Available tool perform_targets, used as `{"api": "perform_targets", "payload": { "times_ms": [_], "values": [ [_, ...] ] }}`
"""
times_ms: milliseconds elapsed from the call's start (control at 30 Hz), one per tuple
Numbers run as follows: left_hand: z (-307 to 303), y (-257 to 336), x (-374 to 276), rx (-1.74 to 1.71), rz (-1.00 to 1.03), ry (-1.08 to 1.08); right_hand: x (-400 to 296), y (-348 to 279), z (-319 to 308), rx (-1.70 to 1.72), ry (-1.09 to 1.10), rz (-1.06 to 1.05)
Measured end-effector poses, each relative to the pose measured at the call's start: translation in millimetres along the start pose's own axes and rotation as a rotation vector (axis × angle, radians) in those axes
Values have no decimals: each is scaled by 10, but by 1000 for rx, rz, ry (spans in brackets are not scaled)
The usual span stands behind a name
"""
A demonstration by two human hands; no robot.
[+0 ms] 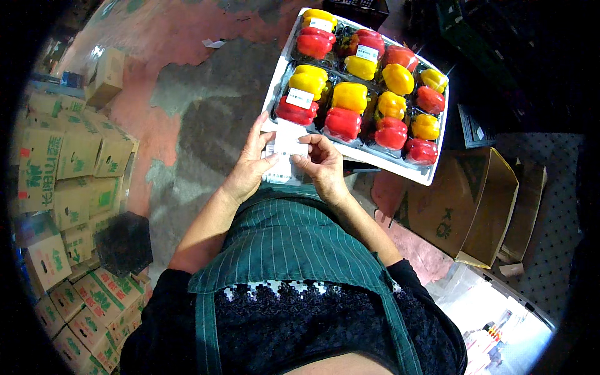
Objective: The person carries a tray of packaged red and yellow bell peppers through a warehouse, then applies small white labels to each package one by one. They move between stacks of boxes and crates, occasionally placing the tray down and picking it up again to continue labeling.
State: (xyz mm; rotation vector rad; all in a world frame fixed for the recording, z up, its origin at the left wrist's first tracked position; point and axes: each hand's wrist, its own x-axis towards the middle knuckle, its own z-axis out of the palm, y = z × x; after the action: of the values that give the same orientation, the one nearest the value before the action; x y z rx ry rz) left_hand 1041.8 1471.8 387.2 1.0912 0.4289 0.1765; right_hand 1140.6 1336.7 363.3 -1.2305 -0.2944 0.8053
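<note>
A strip of white printed labels (285, 164) is held between my two hands, just in front of my green striped apron. My left hand (248, 164) grips its left edge with thumb and fingers. At the right edge, the thumb and bent forefinger of my right hand (326, 166) pinch it. Directly beyond the hands is a white tray (284, 70) filled with clear-wrapped packs, each pairing a yellow bell pepper (349, 97) with a red bell pepper (343, 124). White labels (300, 98) are stuck on three packs. My fingers hide part of the strip.
Stacked printed cardboard boxes (77, 150) line the left side, with a black hexagonal object (124, 243) beside them. An open cardboard box (459, 206) stands on the right. Below it is a pale surface (492, 300) with small items. The floor (206, 112) has worn red paint.
</note>
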Motion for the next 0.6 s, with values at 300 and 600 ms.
{"api": "perform_targets", "payload": {
  "times_ms": [300,600],
  "values": [
    [53,-14,32,4,-35,-52,-61,-78,26,-329,105,-117],
    [94,-127,21,96,-88,24,-55,-49,4,25,137,-5]
  ]
}}
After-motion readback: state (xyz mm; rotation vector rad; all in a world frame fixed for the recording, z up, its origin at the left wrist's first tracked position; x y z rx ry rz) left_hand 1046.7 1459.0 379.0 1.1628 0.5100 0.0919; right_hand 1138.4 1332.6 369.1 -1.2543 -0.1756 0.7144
